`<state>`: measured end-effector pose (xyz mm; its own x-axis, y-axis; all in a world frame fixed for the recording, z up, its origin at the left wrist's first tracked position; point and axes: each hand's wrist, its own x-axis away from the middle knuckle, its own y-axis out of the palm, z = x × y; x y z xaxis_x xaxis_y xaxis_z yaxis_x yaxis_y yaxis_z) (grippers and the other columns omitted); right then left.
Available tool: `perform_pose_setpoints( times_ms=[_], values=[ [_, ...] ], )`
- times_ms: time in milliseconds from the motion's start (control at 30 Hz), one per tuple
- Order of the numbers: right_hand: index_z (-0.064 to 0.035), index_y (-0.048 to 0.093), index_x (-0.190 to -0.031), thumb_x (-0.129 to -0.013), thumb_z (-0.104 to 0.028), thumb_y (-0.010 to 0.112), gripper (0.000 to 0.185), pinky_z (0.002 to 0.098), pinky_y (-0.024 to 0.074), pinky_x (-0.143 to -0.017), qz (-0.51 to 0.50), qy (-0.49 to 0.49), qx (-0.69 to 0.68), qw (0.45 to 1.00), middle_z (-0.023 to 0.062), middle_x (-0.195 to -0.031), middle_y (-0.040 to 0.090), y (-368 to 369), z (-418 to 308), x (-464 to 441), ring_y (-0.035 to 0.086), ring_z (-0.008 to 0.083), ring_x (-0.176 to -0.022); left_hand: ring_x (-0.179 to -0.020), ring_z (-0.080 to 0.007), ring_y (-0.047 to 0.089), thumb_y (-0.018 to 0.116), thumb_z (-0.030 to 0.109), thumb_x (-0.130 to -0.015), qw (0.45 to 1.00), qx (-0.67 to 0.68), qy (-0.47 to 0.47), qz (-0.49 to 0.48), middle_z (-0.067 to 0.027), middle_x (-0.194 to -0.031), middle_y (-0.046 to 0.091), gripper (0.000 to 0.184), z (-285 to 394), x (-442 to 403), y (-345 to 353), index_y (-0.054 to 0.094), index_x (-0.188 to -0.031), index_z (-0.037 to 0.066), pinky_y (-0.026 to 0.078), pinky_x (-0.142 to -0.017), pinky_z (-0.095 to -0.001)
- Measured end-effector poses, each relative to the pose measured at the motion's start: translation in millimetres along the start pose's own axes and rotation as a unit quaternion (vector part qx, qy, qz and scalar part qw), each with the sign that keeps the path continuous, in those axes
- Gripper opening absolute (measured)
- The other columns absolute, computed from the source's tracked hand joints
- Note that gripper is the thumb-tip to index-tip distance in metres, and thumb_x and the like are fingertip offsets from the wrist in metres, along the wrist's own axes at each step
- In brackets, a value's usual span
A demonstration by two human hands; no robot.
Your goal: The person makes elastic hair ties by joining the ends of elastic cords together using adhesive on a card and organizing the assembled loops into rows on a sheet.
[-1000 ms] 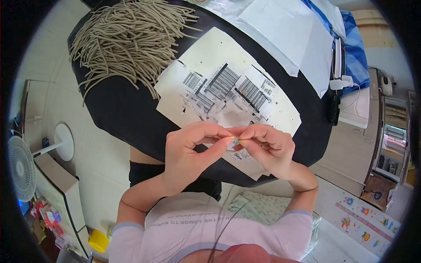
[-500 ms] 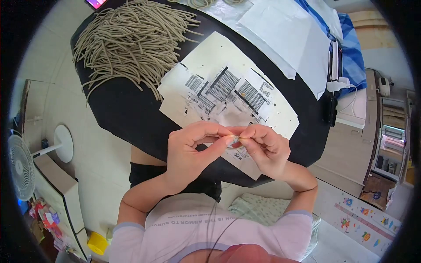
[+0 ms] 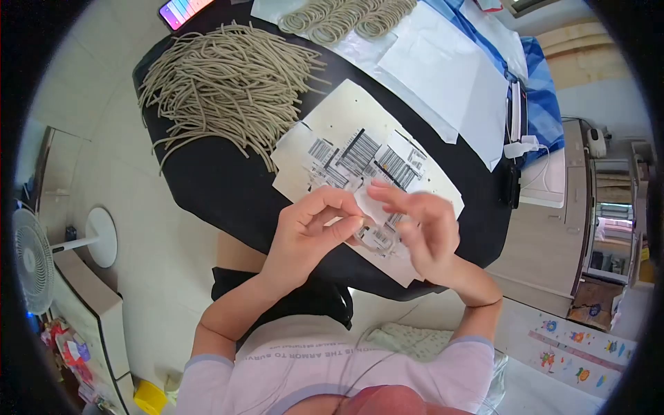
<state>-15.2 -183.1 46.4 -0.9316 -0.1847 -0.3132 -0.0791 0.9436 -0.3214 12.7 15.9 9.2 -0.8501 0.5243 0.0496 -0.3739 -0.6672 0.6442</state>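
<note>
Small piece (image 3: 364, 223), mostly hidden, in left hand (image 3: 308, 232); right hand (image 3: 432, 225) blurred.

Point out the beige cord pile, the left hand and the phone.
Beige cord pile (image 3: 232, 86), head view: middle of the heap.
Left hand (image 3: 299, 236), head view: middle of the hand.
Phone (image 3: 184, 11), head view: its lit screen.

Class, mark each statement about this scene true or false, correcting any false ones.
1. Cords lie heaped on the black table. True.
2. The right hand is clenched. False: it is open.
3. The left hand has its thumb near its forefinger. True.
4. The phone screen is dark. False: it is lit.
5. Barcodes show on the cream board. True.
6. The fan stands on the table. False: it stands away from it.
</note>
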Motion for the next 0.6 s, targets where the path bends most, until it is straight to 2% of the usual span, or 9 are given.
perform_pose_setpoints(
  times_ms=[67, 167, 200, 300, 400, 467, 533, 567, 600],
  values=[
    [-0.0002, 0.063, -0.109, -0.092, 0.003, 0.060, 0.018, 0.0307, 0.0501, -0.090, -0.002, 0.122, -0.039, 0.992, 0.0118, -0.110, 0.067, -5, -8, -10, 0.065, 0.0187, -0.101, -0.095, -0.0108, 0.057, 0.064, 0.004, -0.092, 0.998, 0.052, 0.003, -0.031, -0.0024, -0.100, 0.055, 0.006, 7, -4, -2, 0.062, -0.097, 0.001, 0.052, -0.073, -0.0264],
    [0.0037, 0.062, -0.106, -0.091, 0.005, 0.061, 0.015, 0.0294, 0.0488, -0.086, -0.109, 0.141, -0.116, 0.977, 0.0085, -0.099, 0.064, -1, -6, -28, 0.062, 0.0162, -0.092, -0.089, -0.0102, 0.055, 0.066, 0.009, -0.092, 0.995, 0.072, -0.014, -0.069, 0.0003, -0.098, 0.052, 0.006, 8, -7, -12, 0.063, -0.097, 0.005, 0.048, -0.069, -0.0241],
    [0.0028, 0.068, -0.097, -0.088, 0.003, 0.067, 0.009, 0.0267, 0.0473, -0.081, -0.109, 0.169, -0.157, 0.967, 0.0037, -0.094, 0.061, 4, -6, -31, 0.060, 0.0133, -0.087, -0.087, -0.0097, 0.054, 0.066, 0.009, -0.092, 0.995, 0.072, -0.008, -0.073, 0.0010, -0.097, 0.051, 0.006, 7, -8, -14, 0.063, -0.097, 0.006, 0.047, -0.069, -0.0234],
    [0.0023, 0.068, -0.097, -0.087, -0.001, 0.069, 0.011, 0.0274, 0.0473, -0.079, -0.132, 0.274, -0.265, 0.915, 0.0041, -0.096, 0.063, 8, -9, -41, 0.060, 0.0126, -0.085, -0.084, -0.0085, 0.052, 0.065, 0.011, -0.093, 0.994, 0.074, 0.003, -0.078, 0.0021, -0.096, 0.050, 0.006, 5, -11, -17, 0.064, -0.098, 0.008, 0.043, -0.068, -0.0216],
    [-0.0012, 0.070, -0.099, -0.089, -0.004, 0.068, 0.010, 0.0229, 0.0489, -0.079, -0.148, 0.294, -0.285, 0.900, 0.0007, -0.093, 0.067, 8, -2, -50, 0.061, 0.0068, -0.088, -0.085, -0.0077, 0.052, 0.063, 0.012, -0.095, 0.996, 0.067, -0.001, -0.052, 0.0015, -0.098, 0.053, 0.011, 10, -14, -20, 0.063, -0.104, 0.006, 0.042, -0.068, -0.0213],
    [-0.0004, 0.069, -0.097, -0.088, -0.007, 0.069, 0.011, 0.0230, 0.0467, -0.075, -0.118, 0.292, -0.237, 0.919, 0.0008, -0.090, 0.066, 3, 0, -61, 0.059, 0.0073, -0.081, -0.085, -0.0070, 0.051, 0.061, 0.012, -0.096, 0.999, 0.043, -0.008, -0.020, 0.0008, -0.099, 0.054, 0.016, 21, -16, -20, 0.062, -0.111, 0.005, 0.042, -0.070, -0.0215],
    [-0.0016, 0.069, -0.095, -0.087, -0.012, 0.071, 0.014, 0.0202, 0.0440, -0.068, -0.052, 0.304, -0.187, 0.933, -0.0017, -0.084, 0.065, -4, 3, -80, 0.056, 0.0052, -0.074, -0.084, -0.0073, 0.052, 0.058, 0.012, -0.097, 0.997, -0.031, 0.053, 0.044, 0.0008, -0.099, 0.056, 0.020, 33, -19, -22, 0.060, -0.116, 0.004, 0.043, -0.068, -0.0218],
    [-0.0016, 0.070, -0.095, -0.087, -0.015, 0.072, 0.016, 0.0197, 0.0418, -0.063, 0.001, 0.252, -0.156, 0.955, -0.0025, -0.081, 0.064, -6, 11, -91, 0.053, 0.0041, -0.068, -0.084, -0.0074, 0.053, 0.056, 0.012, -0.098, 0.991, -0.068, 0.085, 0.076, 0.0007, -0.100, 0.057, 0.022, 39, -21, -26, 0.058, -0.118, 0.004, 0.043, -0.068, -0.0219],
    [-0.0011, 0.071, -0.095, -0.088, -0.018, 0.072, 0.018, 0.0187, 0.0390, -0.059, 0.021, 0.253, -0.110, 0.961, -0.0024, -0.078, 0.064, -17, 27, -107, 0.050, 0.0035, -0.063, -0.083, -0.0074, 0.053, 0.055, 0.011, -0.098, 0.974, -0.145, 0.129, 0.114, 0.0003, -0.100, 0.057, 0.023, 43, -21, -32, 0.057, -0.120, 0.003, 0.043, -0.068, -0.0220]
  ],
)
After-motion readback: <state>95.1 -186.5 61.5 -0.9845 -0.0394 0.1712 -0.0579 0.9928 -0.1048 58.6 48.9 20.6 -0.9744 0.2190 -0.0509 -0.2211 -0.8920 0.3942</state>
